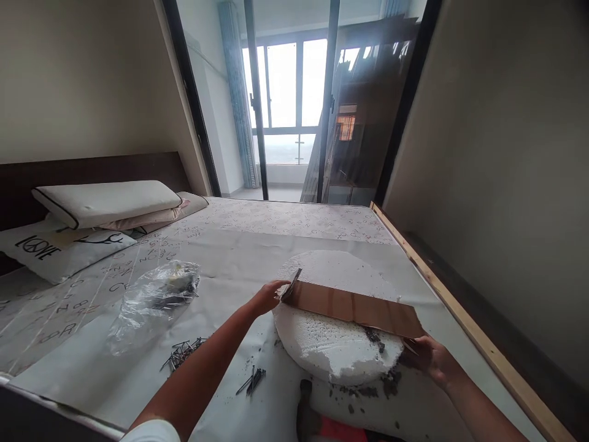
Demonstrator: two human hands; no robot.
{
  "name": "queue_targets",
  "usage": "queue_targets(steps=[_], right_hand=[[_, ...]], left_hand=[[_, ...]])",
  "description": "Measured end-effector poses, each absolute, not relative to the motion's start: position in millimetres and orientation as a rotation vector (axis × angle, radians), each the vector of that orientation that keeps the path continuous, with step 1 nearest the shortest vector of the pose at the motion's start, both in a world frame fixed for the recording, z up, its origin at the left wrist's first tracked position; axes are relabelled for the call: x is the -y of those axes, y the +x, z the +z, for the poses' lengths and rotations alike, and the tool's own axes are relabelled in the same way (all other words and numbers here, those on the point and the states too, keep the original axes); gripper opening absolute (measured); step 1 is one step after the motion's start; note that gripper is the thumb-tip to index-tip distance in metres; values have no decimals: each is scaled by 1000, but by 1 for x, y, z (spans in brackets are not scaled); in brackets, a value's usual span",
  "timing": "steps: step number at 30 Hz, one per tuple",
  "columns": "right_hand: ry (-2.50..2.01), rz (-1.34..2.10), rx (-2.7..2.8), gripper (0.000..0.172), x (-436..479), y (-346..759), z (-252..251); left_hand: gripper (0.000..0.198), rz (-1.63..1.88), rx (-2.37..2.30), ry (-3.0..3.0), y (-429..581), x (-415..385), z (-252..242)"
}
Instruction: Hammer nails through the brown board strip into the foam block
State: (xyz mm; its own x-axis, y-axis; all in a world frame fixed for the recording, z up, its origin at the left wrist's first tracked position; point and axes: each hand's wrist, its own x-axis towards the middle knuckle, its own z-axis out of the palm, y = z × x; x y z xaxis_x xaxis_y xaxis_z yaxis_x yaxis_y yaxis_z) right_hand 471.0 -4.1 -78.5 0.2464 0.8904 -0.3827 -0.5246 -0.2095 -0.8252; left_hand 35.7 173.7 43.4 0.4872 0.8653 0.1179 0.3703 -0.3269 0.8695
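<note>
A strip of brown cardboard stretches between my two hands over a round white foam disc. My left hand is closed on the strip's left end, where a flap bends upward. At the other end, my right hand pinches the lower right corner; some of its fingers are hidden beneath. The disc lies flat on a pale sheet, its surface pitted, with dark crumbs around its front edge. In front of the disc lies a hammer with a red and black handle, partly cut off by the frame.
Loose nails lie left of the disc, near a larger nail pile partly behind my left forearm. A clear plastic bag sits farther left. Pillows rest by the headboard. A wooden rail edges the bed's right side.
</note>
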Motion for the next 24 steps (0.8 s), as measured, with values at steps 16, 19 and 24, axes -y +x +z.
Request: queue_targets(steps=[16, 19, 24], right_hand=[[-1116, 1439, 288, 4, 3, 466, -72], [-1108, 1471, 285, 5, 5, 466, -69], [-1092, 1483, 273, 8, 7, 464, -62]], left_hand=[[60, 652, -1288, 1033, 53, -195, 51], [55, 674, -1297, 1128, 54, -194, 46], [67, 793, -1324, 1219, 62, -190, 45]])
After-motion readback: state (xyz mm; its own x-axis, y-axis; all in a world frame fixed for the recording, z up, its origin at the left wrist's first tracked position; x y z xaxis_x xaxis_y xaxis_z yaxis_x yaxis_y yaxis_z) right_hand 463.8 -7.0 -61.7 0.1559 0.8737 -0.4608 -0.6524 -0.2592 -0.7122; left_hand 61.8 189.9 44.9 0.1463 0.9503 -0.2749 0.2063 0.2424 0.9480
